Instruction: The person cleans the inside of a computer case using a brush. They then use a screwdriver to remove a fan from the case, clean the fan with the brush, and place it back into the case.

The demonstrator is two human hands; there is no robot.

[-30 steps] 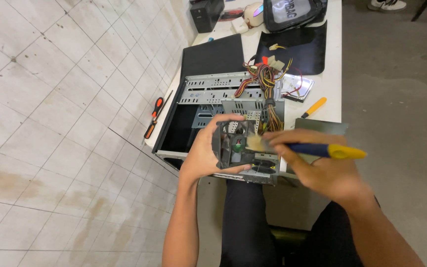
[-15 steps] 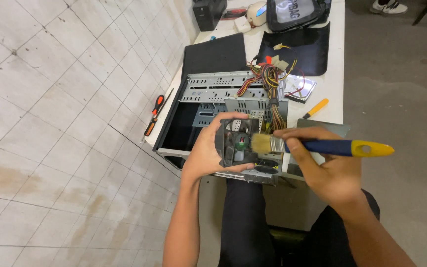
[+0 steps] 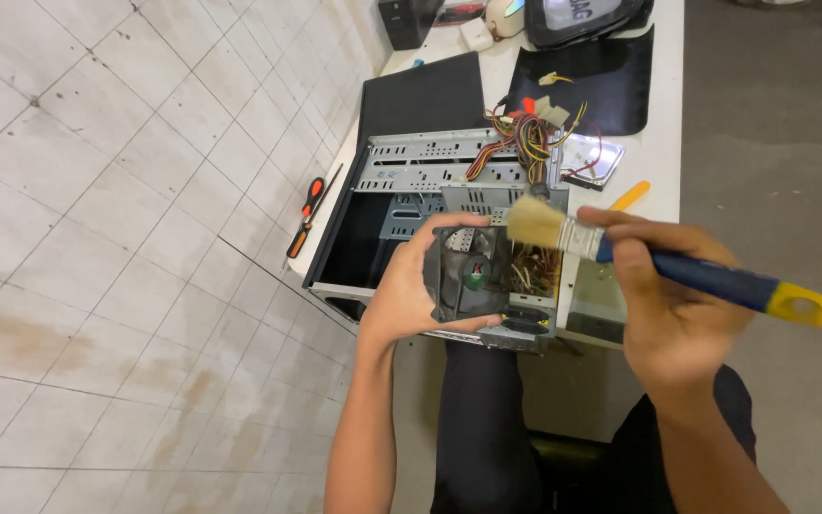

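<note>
Left hand (image 3: 411, 300) grips the fan (image 3: 473, 276) over the open computer case (image 3: 401, 190); right hand (image 3: 663, 295) is closed around the paintbrush (image 3: 658, 262), bristles at the fan's top edge. Dusting looks midway, the case insides probably still to do.

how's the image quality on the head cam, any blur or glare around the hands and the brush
Head view: light is soft and even, with no hard shadows or glare on the white table. The left hand and the fan unit it holds look sharp. The brush in the right hand is slightly soft at its bristles. The wide lens bends the tiled floor lines towards the edges.
</note>
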